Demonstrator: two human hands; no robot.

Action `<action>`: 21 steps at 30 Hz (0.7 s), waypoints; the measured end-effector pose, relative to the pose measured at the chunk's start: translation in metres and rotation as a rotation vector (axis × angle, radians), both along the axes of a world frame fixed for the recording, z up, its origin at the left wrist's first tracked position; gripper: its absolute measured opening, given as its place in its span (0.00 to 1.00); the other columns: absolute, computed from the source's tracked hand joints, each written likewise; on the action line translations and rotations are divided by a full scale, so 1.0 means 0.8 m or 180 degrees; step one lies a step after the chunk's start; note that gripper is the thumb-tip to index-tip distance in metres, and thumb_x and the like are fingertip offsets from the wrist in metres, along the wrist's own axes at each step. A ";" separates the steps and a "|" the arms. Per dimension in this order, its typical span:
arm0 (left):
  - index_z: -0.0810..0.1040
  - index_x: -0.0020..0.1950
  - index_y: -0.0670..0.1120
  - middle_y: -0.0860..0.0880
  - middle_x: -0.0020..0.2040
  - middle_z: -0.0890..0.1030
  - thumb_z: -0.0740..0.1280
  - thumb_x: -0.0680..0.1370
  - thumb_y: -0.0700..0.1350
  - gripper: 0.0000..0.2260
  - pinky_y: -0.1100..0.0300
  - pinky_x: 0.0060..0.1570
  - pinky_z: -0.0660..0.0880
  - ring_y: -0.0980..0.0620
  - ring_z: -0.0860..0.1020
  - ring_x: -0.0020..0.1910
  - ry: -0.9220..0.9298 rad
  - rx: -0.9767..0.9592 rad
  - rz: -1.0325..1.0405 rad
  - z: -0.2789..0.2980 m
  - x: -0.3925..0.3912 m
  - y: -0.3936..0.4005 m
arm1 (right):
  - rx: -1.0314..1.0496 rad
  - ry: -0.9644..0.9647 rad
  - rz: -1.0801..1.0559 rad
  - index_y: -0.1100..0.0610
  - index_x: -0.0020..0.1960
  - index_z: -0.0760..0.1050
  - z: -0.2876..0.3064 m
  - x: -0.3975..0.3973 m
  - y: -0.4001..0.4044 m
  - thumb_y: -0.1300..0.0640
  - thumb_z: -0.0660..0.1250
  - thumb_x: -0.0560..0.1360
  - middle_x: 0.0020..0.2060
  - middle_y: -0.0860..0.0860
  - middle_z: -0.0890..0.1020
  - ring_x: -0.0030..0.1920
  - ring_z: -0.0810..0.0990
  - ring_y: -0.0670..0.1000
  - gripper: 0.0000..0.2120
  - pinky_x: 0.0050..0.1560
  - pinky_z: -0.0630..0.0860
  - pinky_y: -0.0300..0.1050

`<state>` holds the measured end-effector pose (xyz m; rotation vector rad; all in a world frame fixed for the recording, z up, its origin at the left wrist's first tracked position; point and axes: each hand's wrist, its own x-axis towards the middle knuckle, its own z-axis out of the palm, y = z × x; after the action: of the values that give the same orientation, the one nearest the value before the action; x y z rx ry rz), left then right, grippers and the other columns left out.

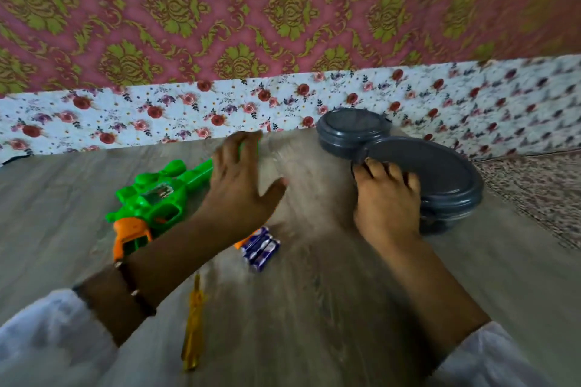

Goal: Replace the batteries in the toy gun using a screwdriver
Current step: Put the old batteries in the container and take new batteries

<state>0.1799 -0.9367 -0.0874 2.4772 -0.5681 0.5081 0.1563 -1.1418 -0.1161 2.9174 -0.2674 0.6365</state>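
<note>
A green toy gun [157,195] with an orange grip lies on the wooden table at the left, its barrel pointing to the right and away. My left hand [239,185] lies over the barrel's far end with fingers stretched and thumb spread; the barrel tip is hidden beneath it. Blue and white batteries [261,248] lie side by side just below that hand, beside a small orange piece [239,243]. A yellow screwdriver [195,324] lies near the front, under my left forearm. My right hand [386,198] grips the left rim of the near grey container's lid [440,170].
A second grey lidded container [349,132] stands behind the near one, at the table's back edge. A floral cloth [157,110] and a patterned pink wall run behind the table. A patterned surface [534,185] lies to the right. The picture is motion-blurred.
</note>
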 end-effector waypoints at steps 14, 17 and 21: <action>0.46 0.78 0.44 0.44 0.79 0.49 0.62 0.78 0.50 0.35 0.46 0.75 0.48 0.42 0.46 0.77 0.0370 0.1663 -0.0485 -0.026 0.165 -0.179 | 0.0512 -0.0126 -0.0080 0.57 0.71 0.64 -0.009 0.009 -0.018 0.59 0.63 0.73 0.70 0.56 0.67 0.70 0.62 0.62 0.27 0.69 0.54 0.63; 0.44 0.78 0.45 0.46 0.79 0.47 0.60 0.80 0.49 0.33 0.43 0.74 0.45 0.43 0.45 0.78 0.0421 0.1873 -0.0542 -0.029 0.172 -0.182 | 0.0550 -0.0120 -0.0069 0.56 0.71 0.64 -0.009 0.010 -0.018 0.59 0.63 0.73 0.71 0.56 0.66 0.71 0.61 0.62 0.27 0.69 0.53 0.63; 0.49 0.78 0.45 0.45 0.78 0.53 0.60 0.79 0.47 0.31 0.41 0.74 0.49 0.42 0.48 0.77 0.0156 0.2021 -0.0496 -0.023 0.173 -0.177 | 0.0596 -0.0077 -0.0066 0.55 0.72 0.61 -0.009 0.009 -0.019 0.57 0.59 0.76 0.72 0.55 0.62 0.72 0.58 0.61 0.25 0.70 0.50 0.63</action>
<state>0.3180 -1.0781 -0.1059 2.9851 -1.0195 0.2211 0.1632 -1.1567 -0.1231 3.0814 -0.3790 0.6783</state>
